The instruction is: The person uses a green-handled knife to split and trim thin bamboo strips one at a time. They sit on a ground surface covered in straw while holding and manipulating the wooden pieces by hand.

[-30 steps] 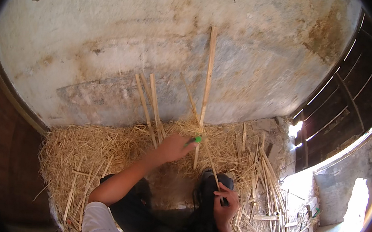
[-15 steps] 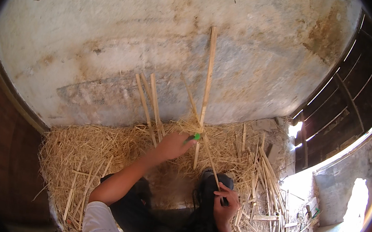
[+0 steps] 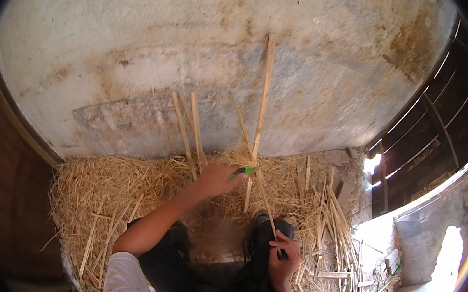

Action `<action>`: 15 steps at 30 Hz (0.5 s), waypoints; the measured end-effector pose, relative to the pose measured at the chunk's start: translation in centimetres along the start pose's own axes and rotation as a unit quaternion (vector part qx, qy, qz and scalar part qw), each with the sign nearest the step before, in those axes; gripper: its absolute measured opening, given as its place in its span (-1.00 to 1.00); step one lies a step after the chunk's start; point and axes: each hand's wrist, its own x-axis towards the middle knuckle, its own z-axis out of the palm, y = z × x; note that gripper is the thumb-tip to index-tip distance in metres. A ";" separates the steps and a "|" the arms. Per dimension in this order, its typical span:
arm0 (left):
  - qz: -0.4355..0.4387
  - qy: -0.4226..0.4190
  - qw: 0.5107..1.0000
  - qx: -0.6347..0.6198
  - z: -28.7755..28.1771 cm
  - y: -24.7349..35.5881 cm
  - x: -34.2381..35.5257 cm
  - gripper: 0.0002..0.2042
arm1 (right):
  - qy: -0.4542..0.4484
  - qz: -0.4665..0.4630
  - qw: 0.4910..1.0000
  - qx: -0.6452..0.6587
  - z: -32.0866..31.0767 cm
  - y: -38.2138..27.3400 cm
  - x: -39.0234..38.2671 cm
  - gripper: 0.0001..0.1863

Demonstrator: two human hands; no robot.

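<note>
My left hand [image 3: 218, 180] is closed around a small green-and-black hand tool [image 3: 247, 171]; its blade or tip cannot be made out. The tool's green end meets a thin wooden strip [image 3: 265, 201], where curled shavings [image 3: 242, 157] bunch up. This strip slants from beyond the tool down to my right hand [image 3: 284, 256], whose fingers pinch its near end above my dark-clad right leg. Just behind the tool a longer wooden strip [image 3: 265, 87] leans upright against the wall. Part of the left fingers is hidden behind the hand.
Straw-like shavings [image 3: 94, 189] cover the floor around my legs. Several strips [image 3: 194, 122] lean against the stained wall [image 3: 159, 43] at left. More cut strips [image 3: 343, 235] lie heaped at right, near a dark slatted panel [image 3: 433, 120].
The green end of the tool has turned slightly at nearly the same spot on the strip. My right hand stays in place, and the view has shifted a little.
</note>
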 end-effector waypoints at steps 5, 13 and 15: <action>0.109 -0.044 0.993 -0.013 1.2 2.0 -1.3 -0.43 | 0.001 -0.003 1.000 0.000 0.1 0.1 0.0 -0.76; 0.013 -0.038 0.999 0.006 1.7 1.3 -1.0 -0.45 | 0.000 0.008 1.000 -0.003 0.0 -0.4 -0.1 -0.76; 0.023 0.009 1.000 0.007 0.6 -0.5 -0.1 -0.46 | 0.000 0.004 1.000 0.000 0.1 -0.2 -0.1 -0.76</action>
